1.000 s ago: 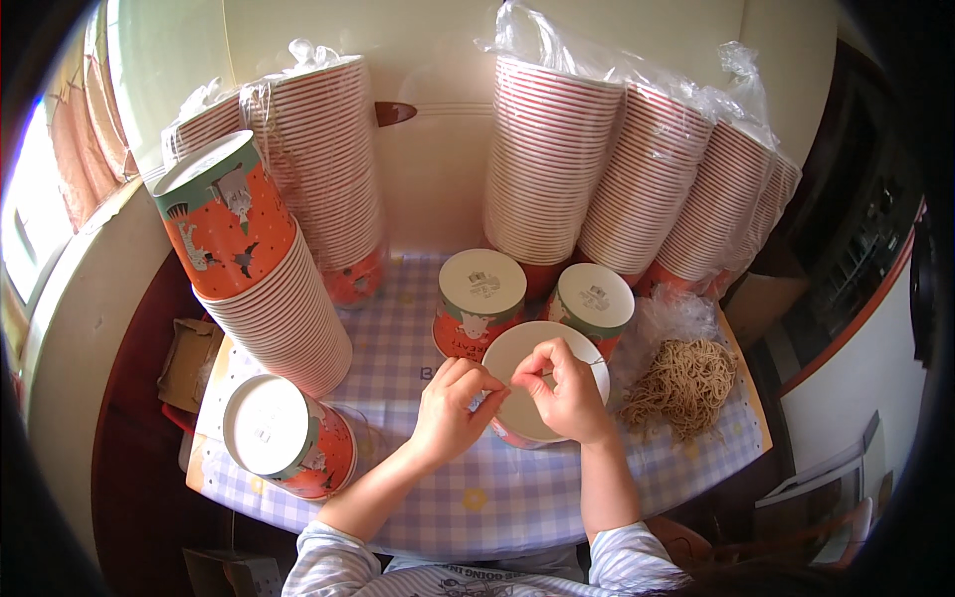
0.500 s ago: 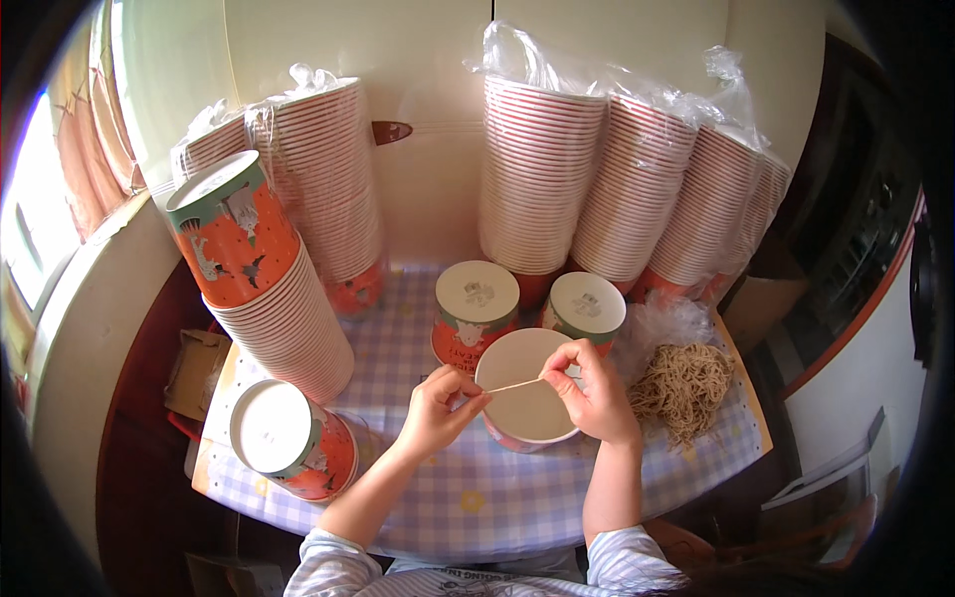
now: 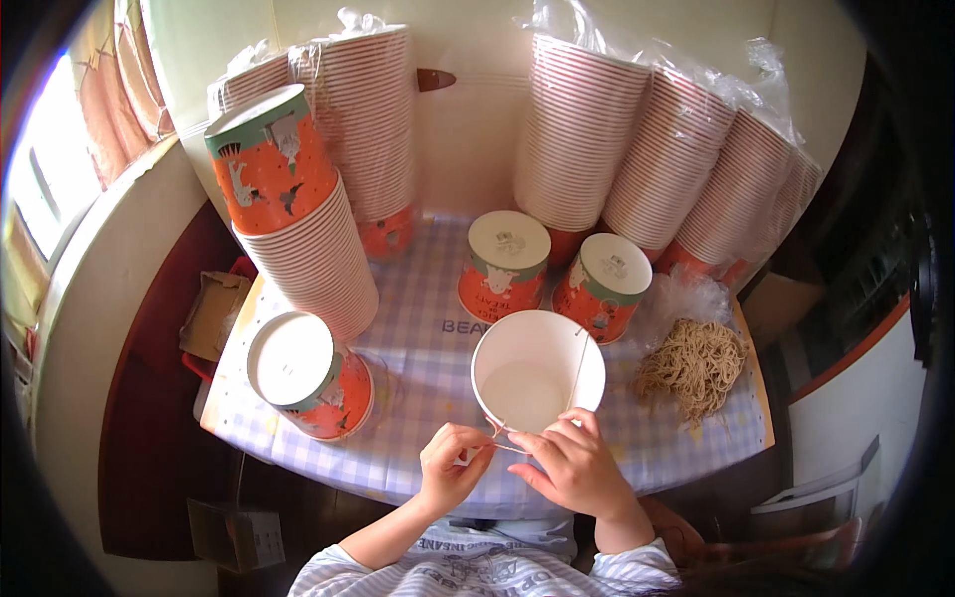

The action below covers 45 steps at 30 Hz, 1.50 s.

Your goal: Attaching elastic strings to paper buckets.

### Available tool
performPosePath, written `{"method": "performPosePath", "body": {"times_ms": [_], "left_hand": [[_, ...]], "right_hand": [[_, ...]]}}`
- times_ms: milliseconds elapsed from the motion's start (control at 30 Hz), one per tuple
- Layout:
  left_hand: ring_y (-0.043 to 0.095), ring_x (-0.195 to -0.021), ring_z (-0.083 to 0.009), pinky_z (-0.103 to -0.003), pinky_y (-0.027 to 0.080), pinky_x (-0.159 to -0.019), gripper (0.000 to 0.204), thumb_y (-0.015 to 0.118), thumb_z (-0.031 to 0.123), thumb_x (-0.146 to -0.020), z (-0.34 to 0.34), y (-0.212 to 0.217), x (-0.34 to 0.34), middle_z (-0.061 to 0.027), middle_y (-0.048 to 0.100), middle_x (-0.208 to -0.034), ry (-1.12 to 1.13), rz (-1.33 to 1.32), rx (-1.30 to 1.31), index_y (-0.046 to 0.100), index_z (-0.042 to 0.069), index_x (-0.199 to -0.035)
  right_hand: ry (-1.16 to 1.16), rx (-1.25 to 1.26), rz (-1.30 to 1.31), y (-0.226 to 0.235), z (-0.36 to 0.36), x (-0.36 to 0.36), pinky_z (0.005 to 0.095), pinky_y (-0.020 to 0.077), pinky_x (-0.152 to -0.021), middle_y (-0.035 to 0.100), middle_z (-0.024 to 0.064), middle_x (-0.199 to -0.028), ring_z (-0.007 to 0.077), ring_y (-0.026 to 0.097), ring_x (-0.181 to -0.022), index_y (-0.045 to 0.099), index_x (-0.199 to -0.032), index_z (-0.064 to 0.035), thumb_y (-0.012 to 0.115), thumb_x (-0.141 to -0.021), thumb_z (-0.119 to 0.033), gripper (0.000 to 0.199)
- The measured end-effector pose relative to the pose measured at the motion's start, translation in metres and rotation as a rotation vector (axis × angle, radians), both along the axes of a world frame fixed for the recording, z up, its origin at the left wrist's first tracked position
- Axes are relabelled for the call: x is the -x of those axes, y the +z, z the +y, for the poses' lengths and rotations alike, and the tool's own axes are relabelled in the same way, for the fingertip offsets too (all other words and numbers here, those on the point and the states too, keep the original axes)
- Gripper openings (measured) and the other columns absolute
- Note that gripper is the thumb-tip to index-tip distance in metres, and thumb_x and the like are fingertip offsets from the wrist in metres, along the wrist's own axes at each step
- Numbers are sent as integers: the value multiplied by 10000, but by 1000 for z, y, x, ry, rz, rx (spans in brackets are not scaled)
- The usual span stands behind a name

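Note:
A paper bucket (image 3: 485,383), white inside, stands mouth up at the table's near edge. A thin beige cord (image 3: 578,370) runs from its far right rim down across the inside to my right hand. At the near rim, my left hand (image 3: 455,465) pinches the cord end between thumb and fingertips. My right hand (image 3: 580,466) is beside it with curled fingers on the cord, its index fingertip at the rim and its thumb held apart. A small loop of cord shows between the hands; how it passes the rim is too small to tell.
Two upturned orange and green buckets (image 3: 507,274) stand behind, another (image 3: 343,398) at left. A nested stack (image 3: 308,264) leans at far left. Tall plastic-wrapped stacks (image 3: 582,139) line the back. A heap of beige cords (image 3: 699,368) lies right on the checked tablecloth (image 3: 423,348).
Both hands have come down from over the bucket's mouth to its near rim. The cord, stretched between them before, now runs from the far rim to the near side. The view has shifted.

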<state>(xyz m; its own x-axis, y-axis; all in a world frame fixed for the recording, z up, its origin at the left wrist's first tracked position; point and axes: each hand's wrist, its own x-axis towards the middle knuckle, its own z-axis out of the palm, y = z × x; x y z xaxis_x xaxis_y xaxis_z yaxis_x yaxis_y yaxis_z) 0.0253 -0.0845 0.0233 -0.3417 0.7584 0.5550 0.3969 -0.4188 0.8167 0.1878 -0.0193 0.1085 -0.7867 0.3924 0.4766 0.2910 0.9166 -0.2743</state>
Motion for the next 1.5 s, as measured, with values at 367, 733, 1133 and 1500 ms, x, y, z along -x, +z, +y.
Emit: {"method": "performPosePath", "body": {"times_ms": [367, 733, 1133, 1500], "left_hand": [[562, -675, -93, -218, 459, -605, 139, 645, -42, -755, -6, -47, -7, -56, 629, -825, -75, -318, 151, 605, 11, -877], [562, -847, -100, -230, 459, -762, 120, 569, 15, -856, -7, -55, -11, -48, 605, -940, -420, -703, 375, 553, -11, -972], [544, -868, -111, -238, 449, -755, 75, 611, 51, -839, 4, -60, -16, -38, 561, -953, -552, -817, 270, 612, 4, -897], [532, -824, -86, -215, 418, -748, 67, 634, 57, -823, 18, -32, 8, -14, 587, -904, -538, -1022, 404, 618, 10, -867]], "right_hand": [[-368, -225, 32, -65, -34, 15, 346, 290, -759, 542, -79, -761, 100, 521, -812, 639, -842, -165, 698, -694, -145, 161], [-269, -143, 111, -92, -31, 12, 337, 365, -728, 618, -42, -840, 135, 575, -809, 575, -855, -117, 668, -684, -18, 218], [-306, -128, 239, -99, -29, 13, 350, 363, -712, 594, -12, -807, 151, 573, -762, 497, -852, -109, 683, -685, -17, 266], [-213, -7, 178, -99, -22, 4, 362, 348, -755, 540, -16, -740, 155, 554, -753, 499, -858, -132, 665, -671, -21, 275]]}}
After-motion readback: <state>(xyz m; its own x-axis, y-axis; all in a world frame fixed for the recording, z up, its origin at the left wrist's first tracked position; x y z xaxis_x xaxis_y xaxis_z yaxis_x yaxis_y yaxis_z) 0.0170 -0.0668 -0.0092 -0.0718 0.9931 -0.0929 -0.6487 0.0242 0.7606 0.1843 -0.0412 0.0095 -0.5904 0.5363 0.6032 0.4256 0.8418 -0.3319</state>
